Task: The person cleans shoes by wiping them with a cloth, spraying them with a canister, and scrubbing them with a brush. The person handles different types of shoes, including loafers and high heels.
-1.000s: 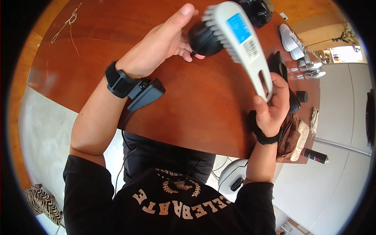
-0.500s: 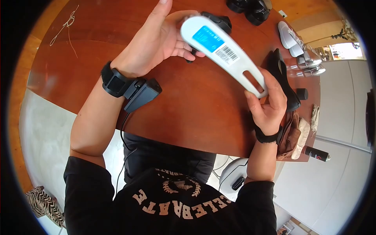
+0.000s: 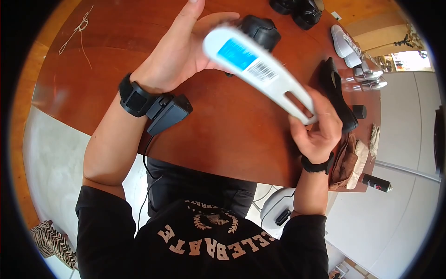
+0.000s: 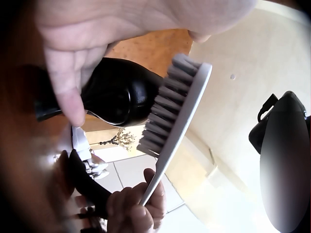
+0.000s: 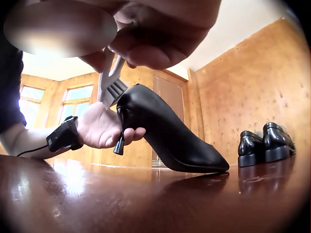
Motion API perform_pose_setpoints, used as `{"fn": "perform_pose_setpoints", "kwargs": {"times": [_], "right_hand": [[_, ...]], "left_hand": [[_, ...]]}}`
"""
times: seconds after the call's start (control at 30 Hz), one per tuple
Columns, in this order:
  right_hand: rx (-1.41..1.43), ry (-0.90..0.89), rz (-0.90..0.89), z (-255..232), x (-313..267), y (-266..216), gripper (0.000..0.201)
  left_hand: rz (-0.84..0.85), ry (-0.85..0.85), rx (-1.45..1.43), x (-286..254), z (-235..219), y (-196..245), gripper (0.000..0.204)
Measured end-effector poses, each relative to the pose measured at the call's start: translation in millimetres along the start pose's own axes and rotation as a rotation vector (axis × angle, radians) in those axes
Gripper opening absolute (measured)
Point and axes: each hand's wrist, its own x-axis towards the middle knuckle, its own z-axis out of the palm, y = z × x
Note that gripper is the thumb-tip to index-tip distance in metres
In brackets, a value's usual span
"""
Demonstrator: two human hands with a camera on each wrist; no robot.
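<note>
My left hand (image 3: 179,60) holds a black high-heeled shoe (image 5: 165,126) by its heel end, fingers curled at the heel and thumb sticking up. The shoe slants down, its toe right at the tabletop in the right wrist view. My right hand (image 3: 323,132) grips the slotted handle of a white brush (image 3: 278,86) with a blue label on its back. Grey bristles (image 4: 167,107) face the shoe in the left wrist view, close to its back. From the head, the brush hides part of the shoe and the left fingers.
Another black heeled shoe (image 3: 335,93) lies at the right of the brown table (image 3: 223,139). Black chunky shoes (image 3: 306,16), white sneakers (image 3: 342,44) and silver shoes (image 3: 369,72) stand farther back. A brown cloth (image 3: 343,162) and a spray can (image 3: 377,182) sit along the right edge; string (image 3: 81,28) lies left.
The brush has swung left and lower toward my left hand, its labelled back turning toward the head camera. The shoe's back end has shifted away and a little right.
</note>
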Motion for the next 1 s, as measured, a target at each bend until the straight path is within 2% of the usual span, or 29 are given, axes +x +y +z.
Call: {"fn": "perform_pose_setpoints", "kwargs": {"times": [0.03,0.07,0.17,0.2,0.23,0.3,0.57,0.6,0.7,0.73,0.83,0.87,0.97,1.0], "right_hand": [[0.036,0.088,-0.005,2.8,-0.9,4.3,0.047],[0.084,0.107,0.023,3.5,-1.2,7.5,0.049],[-0.014,-0.050,-0.054,0.9,5.8,7.4,0.050],[-0.020,-0.134,0.052,0.2,3.5,4.9,0.051],[-0.026,-0.115,0.053,1.1,3.5,4.8,0.051],[-0.034,-0.080,0.048,4.1,5.2,5.6,0.050],[0.005,-0.076,-0.002,3.3,3.6,4.2,0.049],[0.001,-0.049,-0.009,2.6,2.7,3.4,0.049],[0.055,0.121,0.031,7.7,-0.4,5.2,0.049],[0.092,0.129,0.071,7.2,-2.6,7.2,0.048],[-0.023,-0.040,-0.022,3.7,4.0,4.9,0.047],[-0.039,-0.094,0.081,1.3,1.8,0.1,0.046],[-0.010,0.071,0.055,4.9,0.8,8.0,0.046],[0.077,0.099,0.136,5.4,-3.5,14.3,0.046]], "left_hand": [[0.002,0.027,-0.058,0.5,1.7,-0.2,0.105],[-0.007,-0.074,-0.031,1.3,-1.9,2.7,0.107],[0.014,0.097,0.019,1.0,8.7,1.7,0.107],[0.027,0.038,0.110,0.0,9.3,2.5,0.107],[0.011,-0.082,0.072,2.0,1.6,3.0,0.107],[0.012,0.007,0.067,2.3,11.0,6.1,0.107],[-0.006,-0.027,-0.007,0.4,10.3,7.3,0.101],[-0.016,-0.029,-0.013,-0.1,10.3,6.6,0.100],[0.014,0.137,0.038,0.3,5.6,1.5,0.099],[-0.019,0.067,-0.024,-0.6,0.6,1.9,0.097],[0.033,0.030,0.041,0.5,6.6,3.2,0.095],[-0.014,-0.023,-0.051,0.4,6.8,4.1,0.093],[0.015,0.139,0.008,1.9,6.1,3.7,0.089],[0.011,-0.109,-0.054,1.8,-9.2,5.6,0.084]]}}
